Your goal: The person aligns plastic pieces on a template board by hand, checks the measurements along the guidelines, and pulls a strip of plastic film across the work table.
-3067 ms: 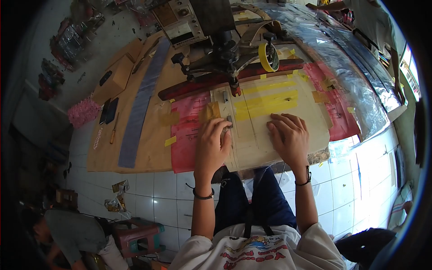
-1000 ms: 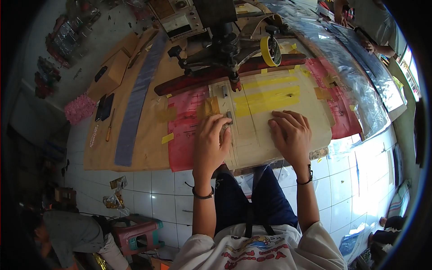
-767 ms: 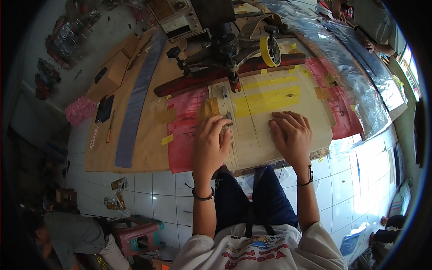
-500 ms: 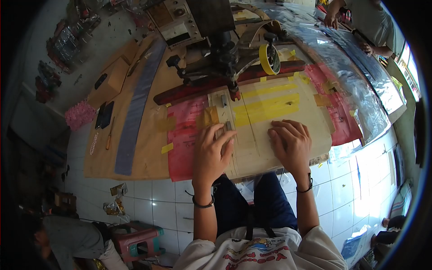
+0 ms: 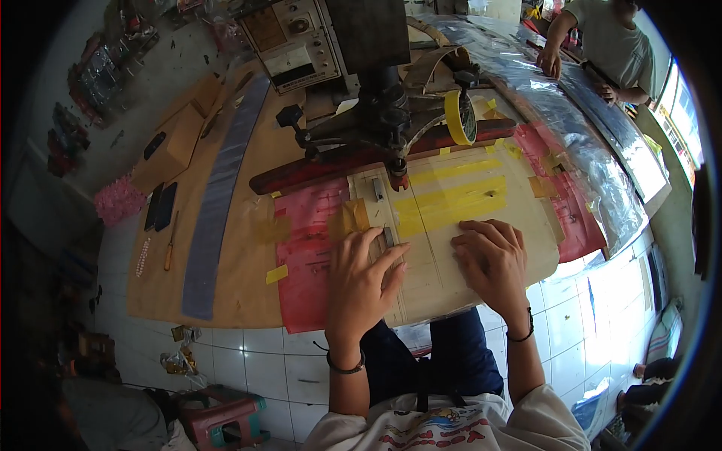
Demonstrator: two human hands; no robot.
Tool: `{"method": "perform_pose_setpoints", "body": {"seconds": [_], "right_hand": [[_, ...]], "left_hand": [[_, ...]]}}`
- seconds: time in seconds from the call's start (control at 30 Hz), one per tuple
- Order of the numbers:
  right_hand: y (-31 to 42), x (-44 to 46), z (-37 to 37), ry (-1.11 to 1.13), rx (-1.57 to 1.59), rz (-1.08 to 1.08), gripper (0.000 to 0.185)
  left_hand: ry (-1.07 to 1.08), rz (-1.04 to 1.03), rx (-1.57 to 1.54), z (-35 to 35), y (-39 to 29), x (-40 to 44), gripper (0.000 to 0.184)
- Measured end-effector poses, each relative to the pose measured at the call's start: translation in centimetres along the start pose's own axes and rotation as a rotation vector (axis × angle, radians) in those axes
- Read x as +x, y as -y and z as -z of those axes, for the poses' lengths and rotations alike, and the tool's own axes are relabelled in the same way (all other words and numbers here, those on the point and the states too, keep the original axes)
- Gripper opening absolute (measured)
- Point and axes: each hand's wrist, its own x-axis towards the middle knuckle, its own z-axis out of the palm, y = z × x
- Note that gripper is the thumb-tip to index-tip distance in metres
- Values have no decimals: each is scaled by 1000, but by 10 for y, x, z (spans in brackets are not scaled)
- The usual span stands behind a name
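Note:
My left hand [image 5: 365,282] rests on the left part of a beige board [image 5: 447,278], fingers spread. Its fingertips lie beside a small grey metal block [image 5: 388,237] on a narrow strip along the board. A second small metal block [image 5: 377,189] sits farther up that strip. My right hand [image 5: 492,259] lies on the board's right side, fingers loosely bent and apart, with nothing seen in it. Yellow tape [image 5: 451,203] crosses the board between and beyond my hands. Just past the blocks hangs a machine's red-tipped head [image 5: 398,179].
A red bar [image 5: 301,174] runs across behind the board. A yellow tape roll [image 5: 459,119] hangs from the machine [image 5: 387,113]. On the left are a bluish strip [image 5: 222,203], phones [image 5: 160,207], a screwdriver [image 5: 171,240] and a cardboard box [image 5: 173,150]. A co-worker [image 5: 617,45] stands at the far right.
The camera view has shifted, so the table and machine appear lower. Both my hands stay on the board, with little visible movement against it.

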Motion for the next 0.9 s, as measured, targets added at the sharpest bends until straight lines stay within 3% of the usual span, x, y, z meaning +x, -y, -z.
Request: {"method": "perform_pose_setpoints", "body": {"seconds": [0.3,0.5,0.9], "right_hand": [[7,40,11,395,14,-14,51],[-11,56,-29,396,-154,161,57],[-7,49,-25,405,-179,36,59]], "left_hand": [[-14,-23,12,-2,2,0,27],[-33,-52,-20,-2,6,0,28],[-40,-46,-15,-2,5,-2,33]]}}
